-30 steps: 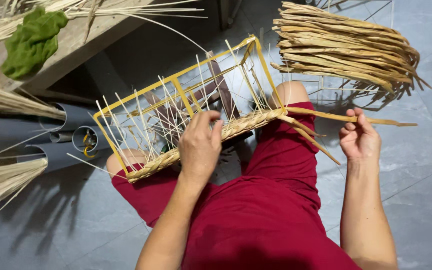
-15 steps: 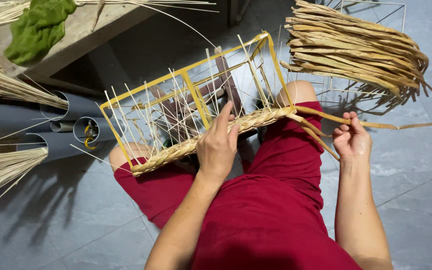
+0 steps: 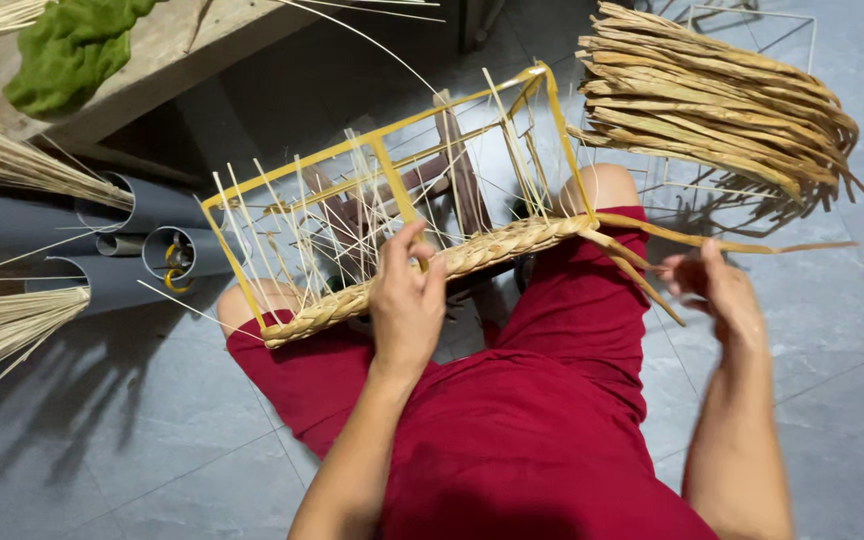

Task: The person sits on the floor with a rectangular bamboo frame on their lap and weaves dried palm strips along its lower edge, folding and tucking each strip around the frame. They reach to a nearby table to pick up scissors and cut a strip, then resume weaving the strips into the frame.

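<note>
Left hand [image 3: 407, 305] on braided rim [image 3: 452, 265], right hand [image 3: 717, 290] pinching strand [image 3: 752, 245]

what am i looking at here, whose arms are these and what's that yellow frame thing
The single picture comes from a camera worn on a person's head, looking down at their own lap and arms. They sit in red clothes over a grey tiled floor. Across their knees rests a yellow frame strung with thin stalks, with a woven braid along its near edge. The left hand presses on the braid. The right hand pinches a long loose strand. A bundle of dried strands lies beyond, grey pipes to the left.
</note>
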